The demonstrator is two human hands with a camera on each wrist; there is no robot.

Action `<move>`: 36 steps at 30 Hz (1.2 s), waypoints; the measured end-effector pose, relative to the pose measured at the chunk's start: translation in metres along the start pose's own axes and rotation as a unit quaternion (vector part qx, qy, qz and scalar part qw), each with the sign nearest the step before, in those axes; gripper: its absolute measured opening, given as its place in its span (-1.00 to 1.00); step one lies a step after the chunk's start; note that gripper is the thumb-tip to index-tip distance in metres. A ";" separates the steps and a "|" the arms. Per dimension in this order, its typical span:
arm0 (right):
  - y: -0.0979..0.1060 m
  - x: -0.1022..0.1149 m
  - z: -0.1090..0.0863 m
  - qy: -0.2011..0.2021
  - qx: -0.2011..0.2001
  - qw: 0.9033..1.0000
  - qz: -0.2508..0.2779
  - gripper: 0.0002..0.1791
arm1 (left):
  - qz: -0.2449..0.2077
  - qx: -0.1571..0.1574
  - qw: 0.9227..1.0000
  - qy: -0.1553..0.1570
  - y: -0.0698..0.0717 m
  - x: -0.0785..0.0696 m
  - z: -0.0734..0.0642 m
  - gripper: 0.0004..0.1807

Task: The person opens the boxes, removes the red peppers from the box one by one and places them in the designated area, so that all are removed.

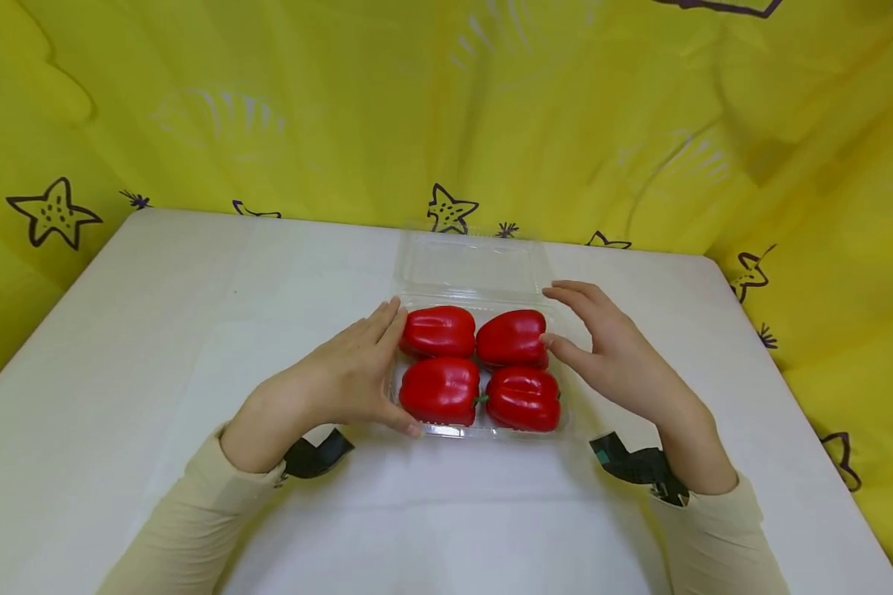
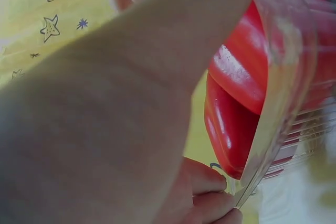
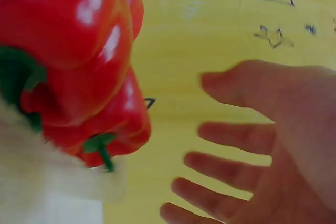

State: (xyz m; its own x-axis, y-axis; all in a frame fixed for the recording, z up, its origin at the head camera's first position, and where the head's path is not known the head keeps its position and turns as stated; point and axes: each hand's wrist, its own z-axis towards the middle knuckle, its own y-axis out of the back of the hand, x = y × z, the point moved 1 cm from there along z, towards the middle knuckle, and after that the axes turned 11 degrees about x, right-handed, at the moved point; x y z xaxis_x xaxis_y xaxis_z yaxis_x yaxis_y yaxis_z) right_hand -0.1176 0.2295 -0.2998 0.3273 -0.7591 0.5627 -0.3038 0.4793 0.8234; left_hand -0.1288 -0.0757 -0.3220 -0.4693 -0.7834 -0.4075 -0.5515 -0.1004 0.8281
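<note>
Several red bell peppers (image 1: pixel 439 388) sit two by two in a clear plastic clamshell box (image 1: pixel 454 431). Its transparent lid (image 1: pixel 469 264) is folded back on the table. My left hand (image 1: pixel 353 364) rests along the box's left side, thumb at the near corner and fingers towards the far one. In the left wrist view its fingers (image 2: pixel 207 195) touch the box edge. My right hand (image 1: pixel 618 347) hovers at the right side, nearest the back right pepper (image 1: pixel 513 339). The right wrist view shows its fingers spread and apart from the peppers, whose green stems (image 3: pixel 102 145) show.
A white table (image 1: pixel 193 330) carries the box. Yellow cloth (image 1: pixel 372 107) printed with starfish hangs behind the table and at both sides. Dark straps (image 1: pixel 320 454) are at both wrists, below light sleeves.
</note>
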 end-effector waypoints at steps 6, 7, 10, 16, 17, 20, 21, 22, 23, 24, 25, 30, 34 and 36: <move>-0.006 0.014 0.007 0.016 0.069 0.995 -0.076 -0.44 | 0.007 -0.002 1.000 -0.005 -0.004 0.000 0.000 0.49; -0.008 0.014 0.009 0.017 0.075 0.994 -0.084 -0.44 | 0.007 -0.003 1.000 -0.005 -0.005 0.000 0.000 0.49; -0.015 0.013 0.016 0.015 0.081 0.992 -0.096 -0.45 | 0.003 -0.004 1.000 -0.002 -0.008 0.000 0.000 0.49; -0.025 0.012 0.026 -0.016 0.078 0.992 -0.098 -0.35 | 0.000 -0.008 1.000 0.010 -0.011 0.001 0.001 0.51; -0.026 0.012 0.027 -0.021 0.079 0.992 -0.098 -0.33 | 0.001 -0.009 1.000 0.011 -0.011 0.001 0.000 0.51; -0.027 0.013 0.030 -0.035 0.085 0.991 -0.094 -0.27 | 0.005 -0.015 1.000 0.012 -0.011 0.002 0.000 0.51; -0.027 0.013 0.031 -0.038 0.085 0.991 -0.094 -0.26 | 0.007 -0.018 1.000 0.011 -0.010 0.002 0.000 0.51; -0.027 0.013 0.032 -0.042 0.086 0.991 -0.093 -0.26 | 0.009 -0.020 1.000 0.011 -0.010 0.002 0.000 0.51; -0.027 0.013 0.032 -0.044 0.085 0.991 -0.092 -0.25 | 0.010 -0.022 1.000 0.011 -0.010 0.001 0.000 0.51; -0.027 0.012 0.033 -0.047 0.085 0.991 -0.089 -0.25 | 0.011 -0.023 1.000 0.012 -0.010 0.001 0.000 0.51; -0.026 0.012 0.033 -0.047 0.083 0.992 -0.086 -0.25 | 0.012 -0.024 1.000 0.012 -0.009 0.001 0.000 0.51; -0.025 0.010 0.033 -0.039 0.067 0.994 -0.079 -0.24 | 0.012 -0.022 1.000 0.008 -0.008 0.001 0.000 0.50; -0.024 0.011 0.033 -0.015 0.050 0.994 -0.099 -0.25 | 0.018 -0.024 1.000 0.007 -0.008 0.001 0.000 0.50; -0.023 0.011 0.032 -0.001 0.041 0.993 -0.109 -0.26 | 0.019 -0.026 0.999 0.007 -0.008 0.001 0.000 0.50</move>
State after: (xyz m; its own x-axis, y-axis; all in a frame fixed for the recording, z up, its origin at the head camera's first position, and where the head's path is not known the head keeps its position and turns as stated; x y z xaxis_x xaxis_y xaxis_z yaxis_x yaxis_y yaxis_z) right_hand -0.1359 0.1957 -0.3150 0.3912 -0.8419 0.3716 -0.2987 0.2658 0.9166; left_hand -0.1250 -0.0761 -0.3289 -0.4792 -0.7959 -0.3700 -0.4970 -0.1014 0.8618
